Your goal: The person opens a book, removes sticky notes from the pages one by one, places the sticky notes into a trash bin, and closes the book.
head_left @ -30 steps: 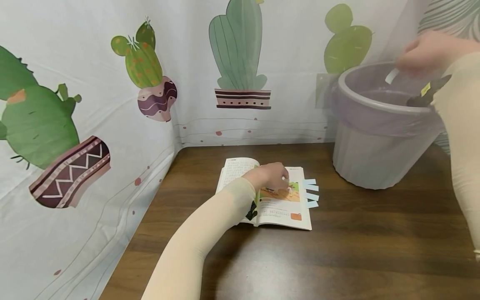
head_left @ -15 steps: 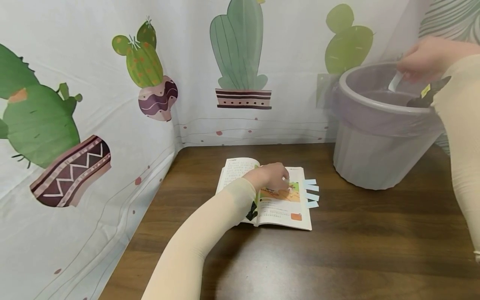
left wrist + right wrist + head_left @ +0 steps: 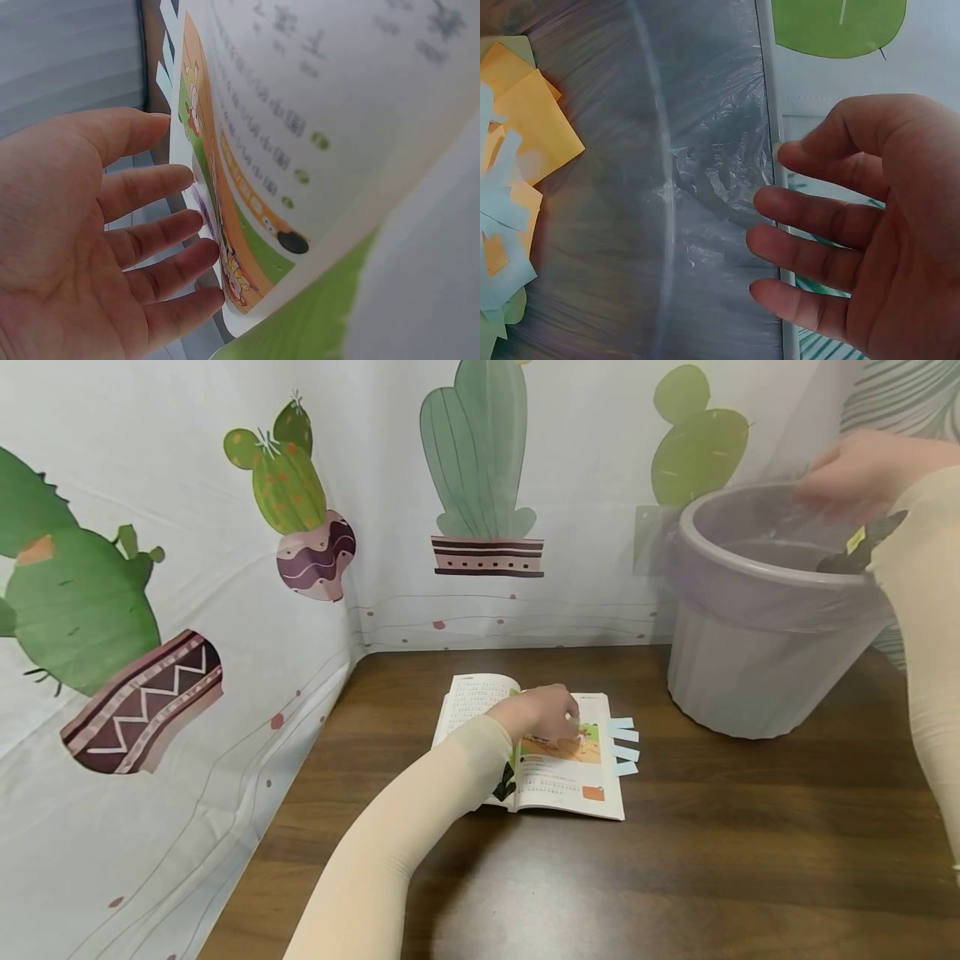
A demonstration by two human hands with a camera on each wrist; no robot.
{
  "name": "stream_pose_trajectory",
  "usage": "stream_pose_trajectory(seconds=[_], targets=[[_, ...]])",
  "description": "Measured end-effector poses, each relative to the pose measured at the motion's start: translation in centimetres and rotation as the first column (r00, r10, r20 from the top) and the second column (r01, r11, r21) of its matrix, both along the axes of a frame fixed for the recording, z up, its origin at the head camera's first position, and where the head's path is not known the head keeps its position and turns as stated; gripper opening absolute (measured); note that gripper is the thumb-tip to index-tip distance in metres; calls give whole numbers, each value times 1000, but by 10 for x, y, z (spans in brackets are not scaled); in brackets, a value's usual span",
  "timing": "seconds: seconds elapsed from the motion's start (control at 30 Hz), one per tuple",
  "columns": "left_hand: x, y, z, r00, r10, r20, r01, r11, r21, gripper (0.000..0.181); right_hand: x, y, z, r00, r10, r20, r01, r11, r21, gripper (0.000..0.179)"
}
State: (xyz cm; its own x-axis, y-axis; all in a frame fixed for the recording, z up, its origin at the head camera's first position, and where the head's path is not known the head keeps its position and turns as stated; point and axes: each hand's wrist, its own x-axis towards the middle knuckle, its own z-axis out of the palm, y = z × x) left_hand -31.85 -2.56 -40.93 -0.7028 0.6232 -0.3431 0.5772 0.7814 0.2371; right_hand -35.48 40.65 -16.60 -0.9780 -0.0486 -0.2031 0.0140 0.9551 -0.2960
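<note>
An open book [image 3: 566, 802] with printed text and colour pictures lies on the table. My left hand [image 3: 546, 712] rests on its right page; in the left wrist view its fingertips touch the page, with the fingers loosely extended. Pale blue sticky tabs [image 3: 624, 736] stick out from the book's right edge. Over the lined trash bin [image 3: 738, 668], my right hand [image 3: 858, 477] hangs with nothing in it. The right wrist view shows its fingers apart and slightly bent. Inside the bin lie blue paper strips [image 3: 502, 199] and orange paper pieces [image 3: 544, 120].
The brown wooden table [image 3: 675, 868] stands before a white cloth [image 3: 592, 460] printed with cacti. A clear plastic liner [image 3: 712, 187] covers the bin's inside. A dark strap [image 3: 858, 556] with a yellow mark sits at the right wrist.
A pale blue sticky tab was in my right hand over the bin; the hand has let it go and its fingers have loosened. My left hand and the book have stayed put.
</note>
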Motion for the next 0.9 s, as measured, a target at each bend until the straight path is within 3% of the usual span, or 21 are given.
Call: stream_pose_trajectory(seconds=[0.17, 0.43, 0.6, 0.77, 0.9], targets=[[1, 1, 0, 1000, -1, 2, 1, 1000, 2, 23, -2, 3, 5, 1000, -16, 10, 16, 1000, -9, 58], [0, 2, -1, 1000, -10, 0, 10, 1000, 6, 19, 2, -15, 37, 999, 32, -9, -32, 999, 36, 68], [0, 0, 1, 1000, -3, 5, 3, 1000, 6, 19, 9, -37, 56, 997, 66, -39, -68, 996, -52, 63], [0, -2, 1, 1000, 10, 1, -10, 1000, 11, 17, 25, -77, 67, 980, 109, -164, -133, 981, -140, 40], [1, -4, 0, 1000, 0, 12, -1, 999, 34, 17, 52, -124, 62, 929, 178, -323, -208, 976, -59, 35]])
